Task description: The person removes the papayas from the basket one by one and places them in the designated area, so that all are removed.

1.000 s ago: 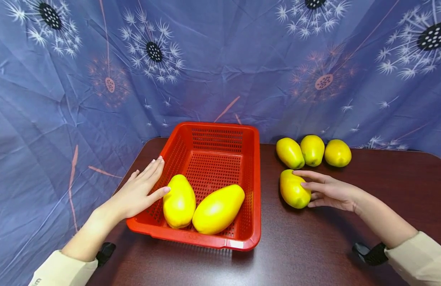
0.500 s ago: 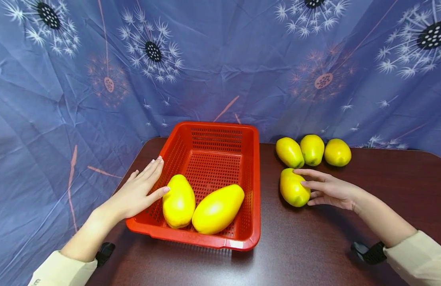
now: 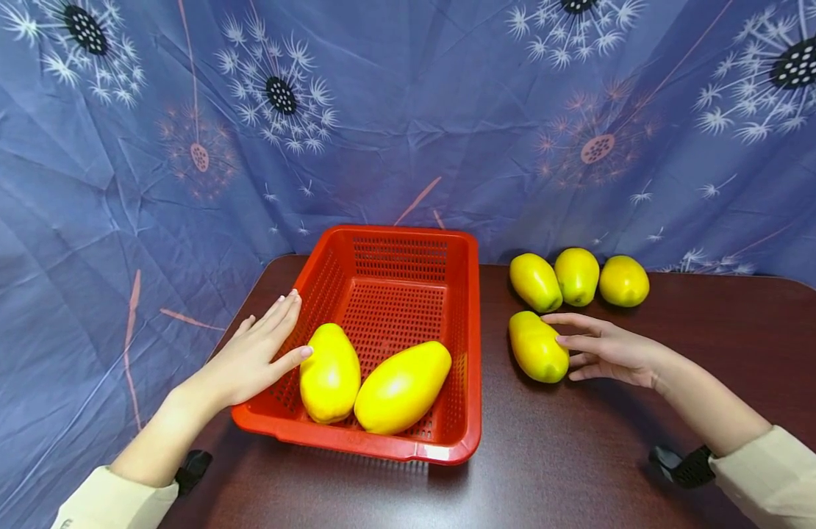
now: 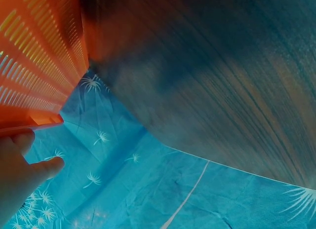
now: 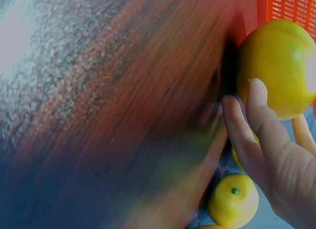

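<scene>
In the head view, my left hand (image 3: 249, 364) lies with straight fingers along the left rim of a red plastic basket (image 3: 470, 411), thumb reaching inside. The thumb tip is at one yellow papaya (image 3: 330, 375); a second papaya (image 3: 403, 388) leans beside it in the basket's near half. To the right of the basket, a loose papaya (image 3: 537, 347) lies on the table. My right hand (image 3: 616, 354) is at its right side, fingers spread and fingertips at the skin, not wrapped round it. The right wrist view shows this papaya (image 5: 276, 66) beyond the fingers.
Behind the loose one, three more papayas (image 3: 578, 277) stand in a row near the back edge of the dark wooden table (image 3: 725, 338). A blue dandelion-print cloth (image 3: 408, 110) hangs directly behind the table and along its left side.
The loose papaya has shifted slightly left and turned, tilting its far end leftward. The right hand stays almost in place. The left hand and basket have not moved.
</scene>
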A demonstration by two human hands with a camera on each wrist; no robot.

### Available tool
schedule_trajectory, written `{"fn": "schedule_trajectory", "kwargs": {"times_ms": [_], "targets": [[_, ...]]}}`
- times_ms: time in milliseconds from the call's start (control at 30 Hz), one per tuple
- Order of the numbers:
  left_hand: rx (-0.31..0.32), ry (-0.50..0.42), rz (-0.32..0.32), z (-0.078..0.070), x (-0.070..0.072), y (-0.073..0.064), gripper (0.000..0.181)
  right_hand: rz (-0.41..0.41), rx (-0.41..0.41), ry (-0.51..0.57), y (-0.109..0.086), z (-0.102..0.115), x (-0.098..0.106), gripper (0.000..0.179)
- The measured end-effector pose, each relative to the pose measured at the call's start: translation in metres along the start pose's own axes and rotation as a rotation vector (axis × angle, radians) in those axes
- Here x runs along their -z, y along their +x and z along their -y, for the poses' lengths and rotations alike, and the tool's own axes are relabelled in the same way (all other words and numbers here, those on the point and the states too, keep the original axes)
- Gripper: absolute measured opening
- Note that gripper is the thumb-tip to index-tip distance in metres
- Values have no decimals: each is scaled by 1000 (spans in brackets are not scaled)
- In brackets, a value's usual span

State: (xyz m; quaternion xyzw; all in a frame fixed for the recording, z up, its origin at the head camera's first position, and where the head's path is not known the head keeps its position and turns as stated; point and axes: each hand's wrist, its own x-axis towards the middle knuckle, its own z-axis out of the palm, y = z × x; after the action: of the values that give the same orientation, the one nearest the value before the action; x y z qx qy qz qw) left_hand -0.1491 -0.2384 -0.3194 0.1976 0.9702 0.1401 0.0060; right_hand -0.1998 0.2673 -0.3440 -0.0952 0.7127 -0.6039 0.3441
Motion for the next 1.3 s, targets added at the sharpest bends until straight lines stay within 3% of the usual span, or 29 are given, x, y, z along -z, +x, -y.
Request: {"fn": "schedule_trajectory", "kwargs": {"times_ms": [767,1033,1300], "targets": [[4,-2,-3,0,-1,-3,78,-35,-7,-31,-6,8,6,42],[2,-4,1,-1,0,-2,78,-102,44,-74,-8,31,15,37],[3,6,10,-1,1,-1,78,-125,94,-110,-3,63,10,37]]}}
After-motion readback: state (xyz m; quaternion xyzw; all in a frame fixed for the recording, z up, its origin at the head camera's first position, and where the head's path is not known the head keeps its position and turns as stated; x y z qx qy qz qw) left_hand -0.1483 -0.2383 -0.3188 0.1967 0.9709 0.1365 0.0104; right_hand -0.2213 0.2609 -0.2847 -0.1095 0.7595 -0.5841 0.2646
